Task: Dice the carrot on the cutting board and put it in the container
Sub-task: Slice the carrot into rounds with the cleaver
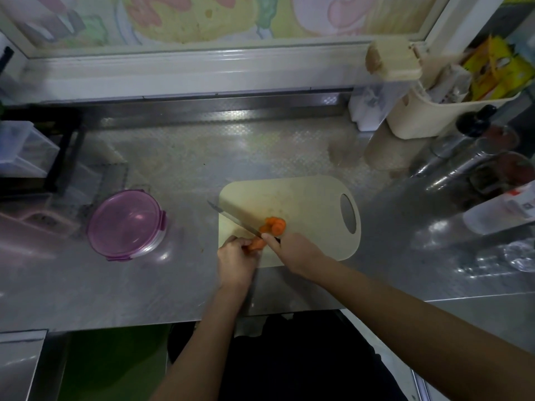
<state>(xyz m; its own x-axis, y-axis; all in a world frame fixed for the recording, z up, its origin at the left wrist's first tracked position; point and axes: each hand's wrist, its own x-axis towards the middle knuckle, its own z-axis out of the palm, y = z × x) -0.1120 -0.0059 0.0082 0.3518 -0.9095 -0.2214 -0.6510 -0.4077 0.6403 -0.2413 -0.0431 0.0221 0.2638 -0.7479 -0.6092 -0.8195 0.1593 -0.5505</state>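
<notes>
We hold the remaining stub of carrot (256, 243) in our left hand (236, 261), fingers curled round it at the near left corner of the cutting board (304, 204), while our right hand (292, 253) is wrapped round the handle of the knife (231, 218). The blade runs away from us and to the left, its tip past the board's left edge, and it meets the carrot at the exposed end beyond our left fingertips; the stub's long axis seems to lie across the blade, though our fingers hide most of it. A few cut rounds (273, 225) lie touching one another just on the far side of the blade. We judge this to be the slicing step, with the dicing not yet done. The container (127, 224) sits on the worktop (173, 157) well to the left of the board, nearer our left hand, with its purple lid on, so that must come off first
</notes>
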